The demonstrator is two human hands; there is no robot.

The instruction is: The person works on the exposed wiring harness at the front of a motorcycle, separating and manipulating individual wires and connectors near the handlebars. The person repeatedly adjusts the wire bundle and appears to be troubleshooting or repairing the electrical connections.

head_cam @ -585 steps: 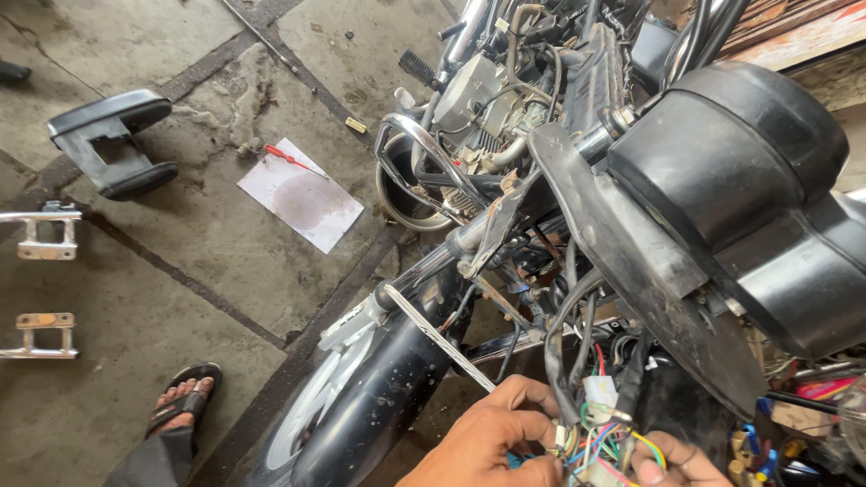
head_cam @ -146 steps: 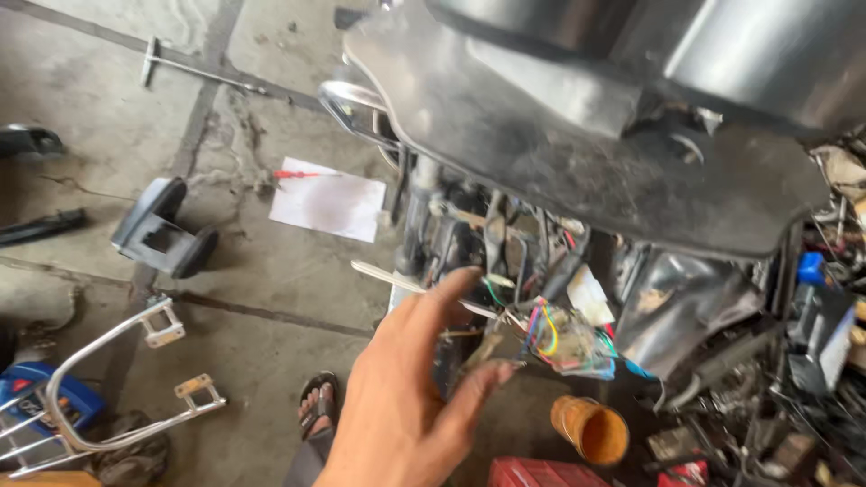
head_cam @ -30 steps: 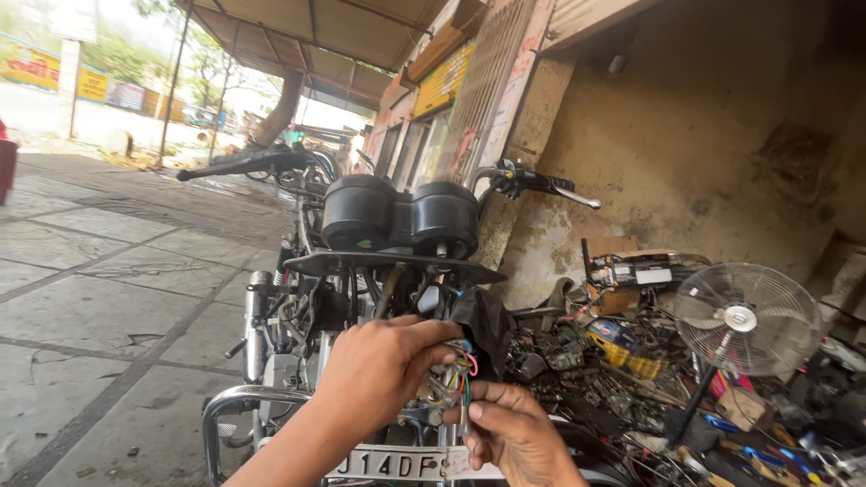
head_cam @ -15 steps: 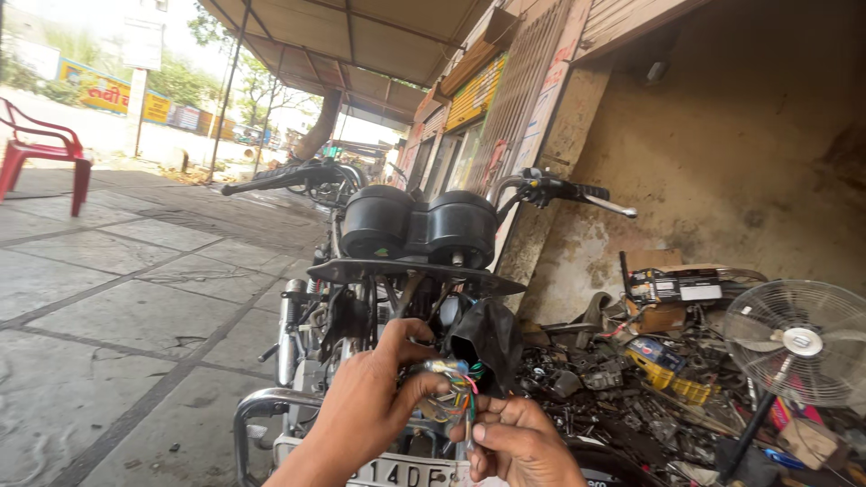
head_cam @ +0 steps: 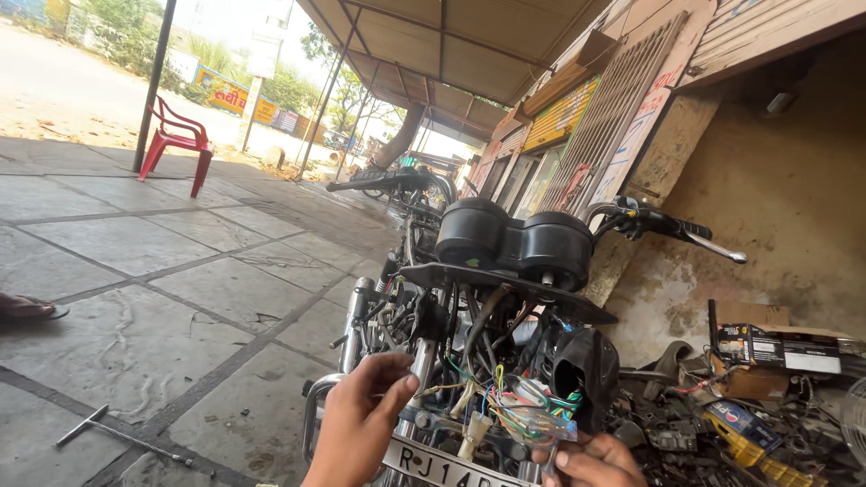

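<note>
The right hand, low at the near edge, has its fingers pinched together on a clear plastic wrap around the bundle of coloured wires that hangs out at the front of the black motorbike. The left hand is open with its fingers apart, and its fingertips rest by the shiny metal fork tube, just left of the wires. The wires sit in the middle, under the two round black dials and above the white number plate. To do this well, I think the right hand should hold the wrap softly and not tug, so no thin wire snaps, while the left hand keeps the bike parts steady and picks out one wire at a time. Half a second ago the left hand was curled right on the wires; now it has slid to the left and opened. The view has also swung, so the red plastic chair sits farther in on the far left, and a grey metal T-shaped tool shows on the stone floor near the left.
</note>
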